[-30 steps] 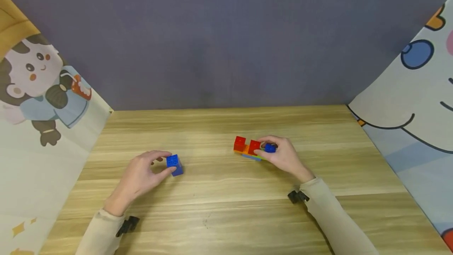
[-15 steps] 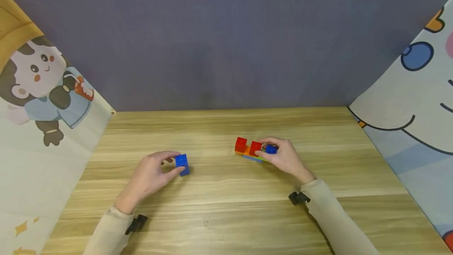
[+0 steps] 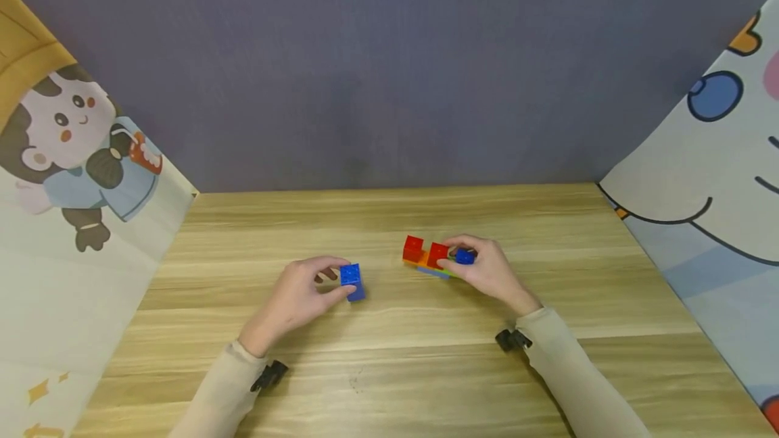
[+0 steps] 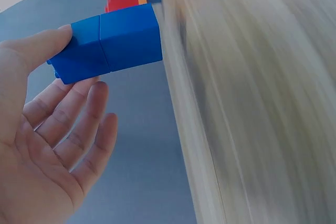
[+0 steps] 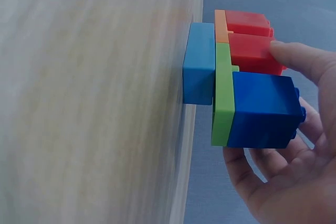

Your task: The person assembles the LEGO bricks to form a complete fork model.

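Observation:
Between thumb and fingers, my left hand [image 3: 299, 295] pinches a stack of two blue building blocks [image 4: 107, 43], joined end to end. The stack stands upright in the head view, left of a block assembly. My right hand [image 3: 487, 269] grips that assembly, its thumb on a red block [image 5: 254, 53]. A light blue block [image 5: 199, 64] forms the assembly's base. Above it lie an orange plate [image 5: 221, 26] and a lime green plate [image 5: 223, 98]. A second red block [image 3: 413, 247] and a dark blue block [image 5: 265, 109] sit on these plates. Some right-hand fingers are hidden behind the blocks.
The wooden table [image 3: 389, 370] spans the area under both hands. A dark grey panel [image 3: 389, 73] rises along its back edge. Printed cartoon panels stand on the left [image 3: 67, 276] and right [image 3: 724, 269].
My left hand has moved right with the blue block stack, closer to the assembly. The right hand and the assembly have stayed almost in place.

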